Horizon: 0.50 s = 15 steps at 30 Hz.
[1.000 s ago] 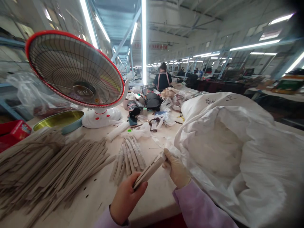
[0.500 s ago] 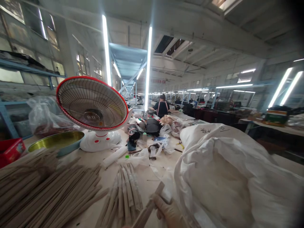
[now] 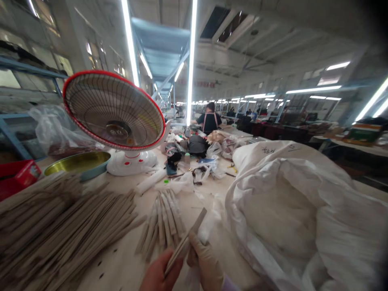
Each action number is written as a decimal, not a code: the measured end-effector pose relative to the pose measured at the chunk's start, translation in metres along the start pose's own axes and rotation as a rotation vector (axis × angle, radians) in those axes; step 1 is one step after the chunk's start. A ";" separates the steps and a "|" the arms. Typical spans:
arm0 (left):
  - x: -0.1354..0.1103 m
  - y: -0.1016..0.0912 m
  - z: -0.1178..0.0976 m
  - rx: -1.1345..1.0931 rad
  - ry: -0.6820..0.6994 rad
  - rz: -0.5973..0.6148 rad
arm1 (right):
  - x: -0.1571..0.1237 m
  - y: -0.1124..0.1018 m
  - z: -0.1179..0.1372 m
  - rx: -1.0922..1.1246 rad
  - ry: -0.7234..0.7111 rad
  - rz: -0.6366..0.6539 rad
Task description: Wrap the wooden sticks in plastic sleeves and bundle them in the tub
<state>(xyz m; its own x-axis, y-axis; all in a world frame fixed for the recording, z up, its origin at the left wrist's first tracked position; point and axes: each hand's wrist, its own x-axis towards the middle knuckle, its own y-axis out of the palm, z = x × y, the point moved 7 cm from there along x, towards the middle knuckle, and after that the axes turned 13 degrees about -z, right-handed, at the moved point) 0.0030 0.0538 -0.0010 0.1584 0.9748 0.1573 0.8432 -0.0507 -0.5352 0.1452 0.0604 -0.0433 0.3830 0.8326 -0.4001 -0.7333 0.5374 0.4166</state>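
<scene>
While both hands grip the work low over the near edge of the pale bench (image 3: 226, 246), main risk, as judged: the flat, grey-brown, stiff-looking strip (image 3: 185, 243) slips or bends between two uneven holds. Cause would be the bare left hand (image 3: 163, 268) pinching its lower end while the beige-gloved right hand (image 3: 204, 258) bears on it partway up, leaving the upper end unsupported. Second risk: snagging on the crumpled clear plastic film (image 3: 214, 216) just beyond the glove; whether film and glove touch, cannot tell. Third: a low swing leftward could disturb the small splayed bundle of grey-brown strips (image 3: 162, 222), near the held piece.

Orientation: long axis runs diagonally, from the left hand by the bench's near edge, away and rightward. Free tip points toward the far edge, between the small bundle and the big white woven sack (image 3: 336, 190) covering the bench's right side. Height above the surface unclear. Lower end hidden by fingers; number of layers not resolved.

Large heap of loose grey-brown strips (image 3: 85, 234) occupies the near left corner, well apart from the hands.
</scene>
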 end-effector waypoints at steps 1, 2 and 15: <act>-0.003 0.002 0.001 0.032 -0.014 0.024 | -0.006 0.000 -0.001 -0.008 0.024 0.026; -0.005 0.003 0.001 0.062 -0.024 0.049 | -0.010 0.000 0.002 -0.030 0.021 0.047; 0.022 0.001 0.017 -0.011 -0.198 -0.094 | 0.001 -0.003 0.015 0.092 -0.063 0.085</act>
<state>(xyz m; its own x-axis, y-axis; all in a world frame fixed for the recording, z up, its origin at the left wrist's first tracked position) -0.0017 0.0792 -0.0120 -0.0241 0.9989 0.0393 0.8550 0.0409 -0.5170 0.1560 0.0619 -0.0323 0.3578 0.8810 -0.3094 -0.7112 0.4719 0.5212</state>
